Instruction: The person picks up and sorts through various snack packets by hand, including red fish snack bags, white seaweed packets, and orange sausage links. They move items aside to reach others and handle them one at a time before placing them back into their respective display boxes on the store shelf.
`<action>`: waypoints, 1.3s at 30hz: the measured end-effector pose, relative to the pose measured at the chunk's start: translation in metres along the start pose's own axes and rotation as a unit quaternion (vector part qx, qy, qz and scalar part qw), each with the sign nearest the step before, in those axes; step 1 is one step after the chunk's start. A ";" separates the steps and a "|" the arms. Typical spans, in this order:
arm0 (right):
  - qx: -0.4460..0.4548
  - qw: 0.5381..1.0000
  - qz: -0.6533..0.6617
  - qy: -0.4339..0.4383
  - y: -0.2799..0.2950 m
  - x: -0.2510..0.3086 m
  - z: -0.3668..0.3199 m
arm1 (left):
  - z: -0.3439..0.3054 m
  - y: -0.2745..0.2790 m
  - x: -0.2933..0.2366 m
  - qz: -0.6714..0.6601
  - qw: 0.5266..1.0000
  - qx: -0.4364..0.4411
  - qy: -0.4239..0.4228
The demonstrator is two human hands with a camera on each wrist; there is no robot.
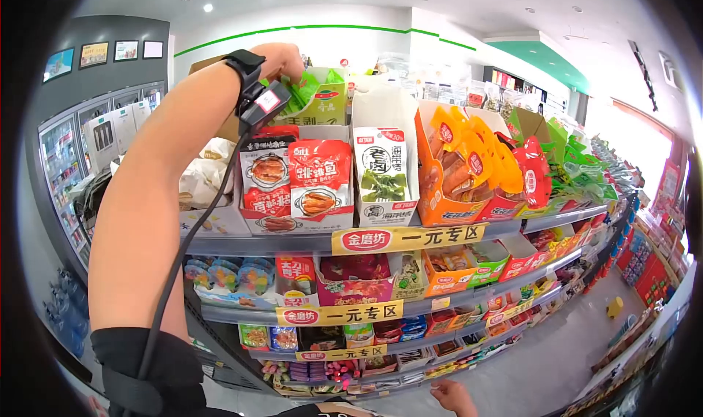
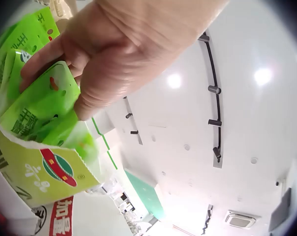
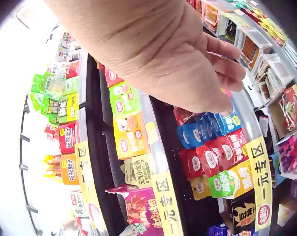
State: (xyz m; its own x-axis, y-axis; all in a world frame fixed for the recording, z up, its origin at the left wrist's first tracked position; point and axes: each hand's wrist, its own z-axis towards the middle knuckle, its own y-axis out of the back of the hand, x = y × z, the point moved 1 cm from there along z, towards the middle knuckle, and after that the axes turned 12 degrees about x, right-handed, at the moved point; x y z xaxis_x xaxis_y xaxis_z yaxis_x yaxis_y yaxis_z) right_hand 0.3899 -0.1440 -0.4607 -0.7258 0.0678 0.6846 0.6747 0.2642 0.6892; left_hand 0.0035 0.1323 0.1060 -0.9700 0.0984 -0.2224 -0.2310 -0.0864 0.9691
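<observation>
My left hand [image 1: 282, 60] reaches over the top shelf into a green box [image 1: 322, 109]. In the left wrist view the left hand [image 2: 119, 59] pinches a green packet [image 2: 57, 91] between thumb and fingers, above the printed wall of the box [image 2: 55, 172]; more green packets stand behind it. Low in the head view is my right hand [image 1: 452, 397], away from the top shelf. The right wrist view has the right hand [image 3: 187, 64] with fingers loosely bent and nothing visibly held, in front of shelves with blue packets [image 3: 202, 130] and red packets [image 3: 219, 155].
Beside the green box stand a white box of seaweed packets [image 1: 384, 168], red fish packets [image 1: 320, 175] and an orange box of sausages [image 1: 439, 197]. Yellow label strips [image 1: 408, 236] run along the shelf edges. Glass-door coolers [image 1: 62, 161] stand at the left, and floor [image 1: 571, 336] shows at the right.
</observation>
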 end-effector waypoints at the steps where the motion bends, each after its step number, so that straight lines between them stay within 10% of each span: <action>1: 0.016 1.000 -0.006 0.011 -0.002 -0.006 -0.001 | 0.004 -0.002 0.005 -0.025 1.000 -0.005 0.002; 5: 0.059 0.998 -0.018 -0.030 0.035 0.018 -0.004 | 0.010 0.004 -0.005 -0.034 0.999 -0.030 -0.008; 14: -0.040 0.963 -0.086 0.253 0.182 0.263 -0.013 | -0.103 0.054 -0.039 0.006 0.978 0.137 -0.155; 18: -0.138 0.849 -0.251 0.445 0.217 0.376 0.000 | -0.185 0.045 -0.038 0.056 0.968 -0.053 -0.239; 20: -0.169 0.859 -0.248 0.414 0.231 0.430 0.016 | -0.231 0.023 -0.028 0.116 0.948 -0.134 -0.265; 23: -0.250 0.758 -0.362 0.481 0.261 0.536 0.075 | -0.272 0.033 0.026 -0.017 0.966 -0.168 -0.197; 28: -0.243 0.805 -0.440 0.316 0.244 0.614 0.133 | -0.340 0.017 0.131 -0.134 0.933 -0.248 -0.223; 32: -0.208 0.806 -0.501 0.237 0.230 0.631 0.182 | -0.421 -0.043 0.213 -0.095 0.916 -0.389 -0.015; 36: -0.135 0.862 -0.468 0.141 0.251 0.633 0.193 | -0.489 -0.160 0.323 -0.252 0.915 -0.277 0.150; 39: -0.086 0.835 -0.540 0.059 0.261 0.636 0.202 | -0.485 -0.261 0.332 -0.457 0.823 -0.269 0.206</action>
State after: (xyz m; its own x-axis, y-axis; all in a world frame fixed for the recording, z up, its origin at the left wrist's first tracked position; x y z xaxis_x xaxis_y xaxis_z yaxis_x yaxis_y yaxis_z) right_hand 0.0775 0.1622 0.1066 -0.9123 -0.2192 -0.3459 -0.3476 -0.0321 0.9371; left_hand -0.2956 -0.2932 -0.2723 -0.2908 0.0300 -0.9563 -0.7706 -0.5998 0.2155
